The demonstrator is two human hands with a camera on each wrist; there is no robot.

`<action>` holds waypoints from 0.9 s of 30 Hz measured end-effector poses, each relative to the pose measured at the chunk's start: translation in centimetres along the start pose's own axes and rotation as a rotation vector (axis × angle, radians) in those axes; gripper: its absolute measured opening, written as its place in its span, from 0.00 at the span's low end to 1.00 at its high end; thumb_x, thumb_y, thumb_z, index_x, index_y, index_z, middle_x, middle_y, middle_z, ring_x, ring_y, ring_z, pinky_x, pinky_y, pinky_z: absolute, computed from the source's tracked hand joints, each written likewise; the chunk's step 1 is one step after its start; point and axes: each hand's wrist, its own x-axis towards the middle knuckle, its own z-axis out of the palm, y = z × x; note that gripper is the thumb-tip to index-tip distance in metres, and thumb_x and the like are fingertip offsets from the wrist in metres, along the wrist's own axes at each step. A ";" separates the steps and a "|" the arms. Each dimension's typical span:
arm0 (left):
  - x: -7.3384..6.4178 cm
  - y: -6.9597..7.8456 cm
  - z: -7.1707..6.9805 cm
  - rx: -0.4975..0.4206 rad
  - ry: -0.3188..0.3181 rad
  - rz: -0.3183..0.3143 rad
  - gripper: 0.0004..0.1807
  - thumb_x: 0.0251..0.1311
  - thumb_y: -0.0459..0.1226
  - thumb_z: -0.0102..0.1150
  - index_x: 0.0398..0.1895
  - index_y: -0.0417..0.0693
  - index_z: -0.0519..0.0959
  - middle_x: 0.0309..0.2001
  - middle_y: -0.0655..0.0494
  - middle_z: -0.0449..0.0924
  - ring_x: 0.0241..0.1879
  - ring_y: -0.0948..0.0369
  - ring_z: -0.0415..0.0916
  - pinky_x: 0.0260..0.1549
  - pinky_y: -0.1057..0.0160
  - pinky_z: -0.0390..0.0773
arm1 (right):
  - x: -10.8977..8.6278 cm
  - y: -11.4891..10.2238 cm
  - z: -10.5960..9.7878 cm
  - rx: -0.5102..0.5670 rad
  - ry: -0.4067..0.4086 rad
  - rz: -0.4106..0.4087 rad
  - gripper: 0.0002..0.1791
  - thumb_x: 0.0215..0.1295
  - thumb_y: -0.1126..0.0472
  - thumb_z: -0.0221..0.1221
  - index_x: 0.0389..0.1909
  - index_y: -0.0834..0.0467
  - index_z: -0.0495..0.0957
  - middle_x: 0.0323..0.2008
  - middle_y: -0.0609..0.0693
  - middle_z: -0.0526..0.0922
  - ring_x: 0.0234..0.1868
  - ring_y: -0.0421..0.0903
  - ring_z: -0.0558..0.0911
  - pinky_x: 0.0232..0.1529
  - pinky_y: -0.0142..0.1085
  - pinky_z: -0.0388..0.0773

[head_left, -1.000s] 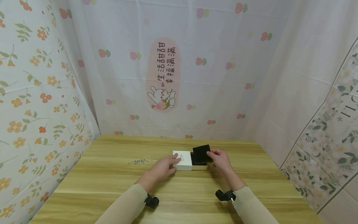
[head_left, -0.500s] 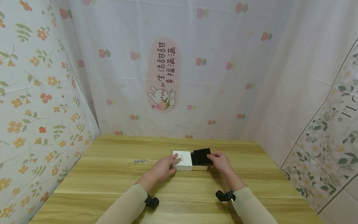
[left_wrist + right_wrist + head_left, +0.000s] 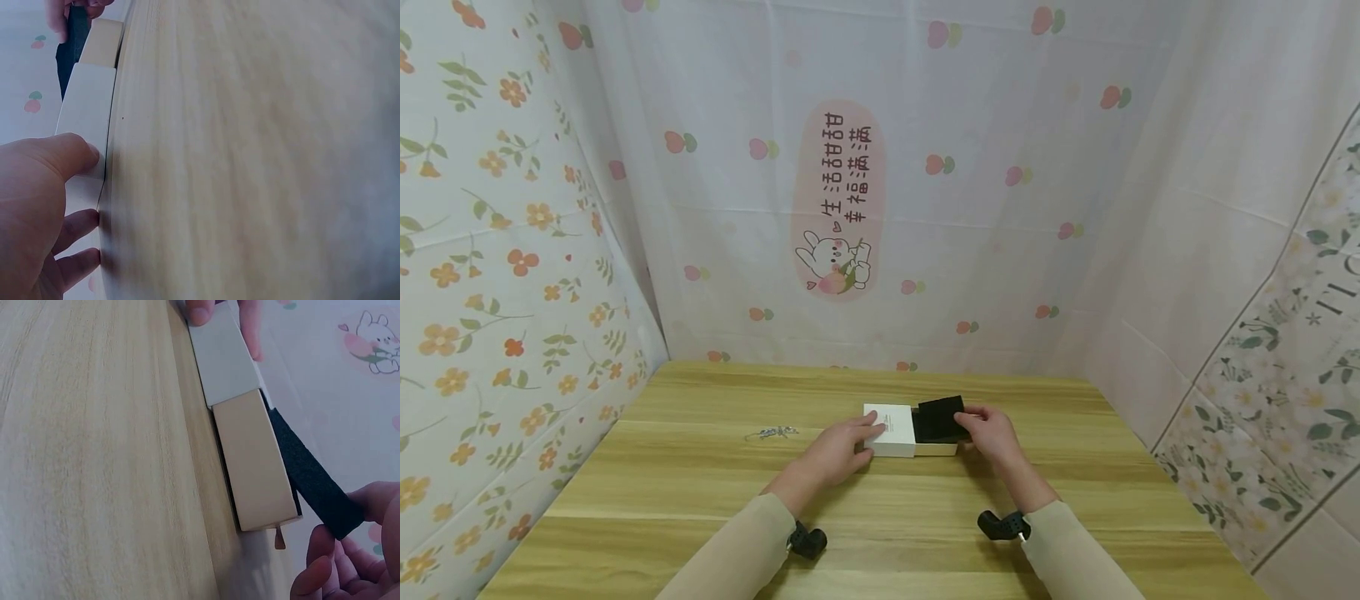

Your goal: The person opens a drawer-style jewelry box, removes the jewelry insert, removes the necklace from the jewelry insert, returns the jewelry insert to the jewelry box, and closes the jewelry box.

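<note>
A white sliding drawer box (image 3: 892, 422) lies on the table, with its cream inner tray (image 3: 256, 464) pulled partly out to the right. My left hand (image 3: 838, 450) grips the white sleeve, fingers over its top and left end and thumb (image 3: 80, 153) against the near side. Between thumb and fingers my right hand (image 3: 992, 431) pinches the outer edge of a black foam pad (image 3: 942, 419). The pad tilts up over the tray, its left end down inside, as the right wrist view (image 3: 312, 469) shows. The tray's inside is mostly hidden beneath the pad.
On the wooden table (image 3: 700, 500), left of the box, lies a small silvery chain-like trinket (image 3: 777, 432); its exact kind is too small to tell. A small brown pull tab (image 3: 280, 537) sticks out of the tray's end. Patterned curtains (image 3: 1000, 208) hang behind and at both sides.
My right hand has lowered the black foam pad, so it tilts less steeply over the tray. In the last half second it has barely moved. My left hand stays on the box.
</note>
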 end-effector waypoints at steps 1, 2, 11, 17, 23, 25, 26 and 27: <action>0.0 0.0 0.0 0.000 0.002 0.001 0.28 0.78 0.33 0.63 0.78 0.46 0.77 0.83 0.42 0.68 0.78 0.40 0.72 0.74 0.41 0.76 | 0.0 0.0 0.0 0.008 0.002 -0.005 0.26 0.80 0.56 0.64 0.70 0.67 0.78 0.50 0.63 0.86 0.34 0.45 0.80 0.34 0.36 0.77; 0.0 0.0 0.0 0.002 0.004 0.004 0.28 0.77 0.32 0.63 0.78 0.46 0.77 0.82 0.41 0.68 0.78 0.40 0.72 0.74 0.41 0.76 | 0.0 -0.1 0.0 0.016 0.002 -0.008 0.26 0.79 0.56 0.64 0.70 0.66 0.78 0.47 0.61 0.85 0.32 0.45 0.78 0.32 0.36 0.76; -0.1 0.2 0.0 0.002 0.014 0.000 0.28 0.77 0.32 0.63 0.78 0.46 0.77 0.82 0.41 0.68 0.78 0.39 0.72 0.73 0.41 0.78 | -0.1 -0.1 0.0 0.014 0.020 -0.024 0.24 0.78 0.57 0.65 0.69 0.64 0.78 0.41 0.56 0.83 0.30 0.45 0.75 0.31 0.36 0.75; -0.1 0.3 -0.1 0.007 0.022 0.008 0.28 0.76 0.31 0.63 0.78 0.45 0.77 0.82 0.40 0.69 0.77 0.39 0.73 0.73 0.41 0.78 | -0.2 -0.2 0.3 -0.007 0.015 -0.043 0.24 0.79 0.54 0.65 0.65 0.66 0.82 0.44 0.60 0.86 0.34 0.48 0.84 0.33 0.37 0.81; -0.1 0.3 -0.1 0.015 0.016 0.006 0.28 0.77 0.32 0.63 0.78 0.45 0.76 0.82 0.41 0.69 0.77 0.39 0.73 0.72 0.41 0.78 | -0.2 -0.1 0.5 -0.042 -0.022 -0.051 0.21 0.79 0.57 0.63 0.63 0.67 0.83 0.39 0.56 0.85 0.30 0.47 0.83 0.33 0.37 0.80; -0.1 0.3 -0.1 0.014 0.014 0.005 0.28 0.77 0.32 0.63 0.79 0.45 0.76 0.82 0.40 0.69 0.77 0.39 0.73 0.72 0.41 0.78 | -0.2 -0.1 0.5 -0.054 -0.032 -0.058 0.21 0.79 0.59 0.63 0.63 0.67 0.83 0.38 0.56 0.85 0.29 0.46 0.83 0.32 0.37 0.78; -0.1 0.3 -0.1 0.014 0.014 0.006 0.29 0.77 0.32 0.63 0.79 0.45 0.76 0.82 0.40 0.69 0.77 0.39 0.73 0.72 0.41 0.79 | -0.2 0.0 0.6 -0.062 -0.037 -0.063 0.21 0.78 0.59 0.63 0.63 0.67 0.83 0.36 0.57 0.85 0.28 0.46 0.82 0.31 0.37 0.77; -0.1 0.3 -0.2 0.013 0.014 0.007 0.29 0.77 0.32 0.63 0.79 0.45 0.76 0.82 0.40 0.69 0.77 0.39 0.73 0.71 0.41 0.79 | -0.2 0.0 0.6 -0.068 -0.041 -0.066 0.21 0.77 0.59 0.64 0.64 0.67 0.83 0.35 0.56 0.85 0.28 0.46 0.82 0.30 0.36 0.77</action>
